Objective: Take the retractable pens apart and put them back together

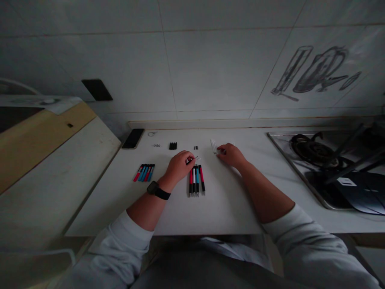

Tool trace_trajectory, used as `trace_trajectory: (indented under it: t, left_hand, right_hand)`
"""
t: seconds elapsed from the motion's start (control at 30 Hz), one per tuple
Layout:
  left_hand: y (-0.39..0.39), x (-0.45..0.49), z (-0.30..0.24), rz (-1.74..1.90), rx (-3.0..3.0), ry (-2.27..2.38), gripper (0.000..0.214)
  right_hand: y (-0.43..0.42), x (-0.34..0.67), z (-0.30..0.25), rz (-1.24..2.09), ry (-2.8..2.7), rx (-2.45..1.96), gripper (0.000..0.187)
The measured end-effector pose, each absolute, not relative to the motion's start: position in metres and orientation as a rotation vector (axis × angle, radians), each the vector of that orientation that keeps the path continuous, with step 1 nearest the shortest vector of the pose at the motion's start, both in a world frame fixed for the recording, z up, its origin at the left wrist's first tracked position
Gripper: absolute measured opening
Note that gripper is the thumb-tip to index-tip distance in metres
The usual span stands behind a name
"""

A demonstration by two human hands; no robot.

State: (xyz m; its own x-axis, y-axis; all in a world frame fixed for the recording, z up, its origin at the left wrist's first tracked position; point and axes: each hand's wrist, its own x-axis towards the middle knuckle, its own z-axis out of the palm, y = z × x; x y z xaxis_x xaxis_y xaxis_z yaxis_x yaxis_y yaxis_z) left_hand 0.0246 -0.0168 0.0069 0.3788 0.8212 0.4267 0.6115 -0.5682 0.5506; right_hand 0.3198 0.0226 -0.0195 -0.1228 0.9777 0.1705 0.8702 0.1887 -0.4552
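Observation:
My left hand (181, 163), with a black watch on its wrist, is closed in a pinch on a small pen part (196, 157) with a pale, thin end; its exact kind is too small to tell. Just below lie several pens (194, 182) with red, white and blue barrels and black grips, side by side. My right hand (230, 155) rests on the counter beside thin clear pen refills (213, 146), thumb and forefinger slightly apart. Farther back are small black pieces (195, 147), black rubber grips (173, 146) and tiny springs (157, 145). Red and blue pen barrels (144, 172) lie left of my left hand.
A phone (133, 139) lies at the counter's back left, near a thin ring (152, 133). The side of a white cabinet (60, 168) bounds the left. A gas hob (309, 160) with a dark flat object (357, 190) on it occupies the right. A tiled wall stands behind.

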Motion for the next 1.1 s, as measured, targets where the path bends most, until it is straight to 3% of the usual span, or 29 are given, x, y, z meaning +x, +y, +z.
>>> trace_trajectory:
  t: [0.87,1.1]
  left_hand:
    - [-0.013,0.023,0.002,0.922,2.355,1.285,0.003]
    - [-0.017,0.027,0.007,0.97,2.376,1.208,0.002]
  right_hand:
    - [0.018,0.309,-0.013,0.289,-1.987,-1.695,0.024]
    - [-0.011,0.259,-0.004,0.615,-1.927,-1.257,0.02]
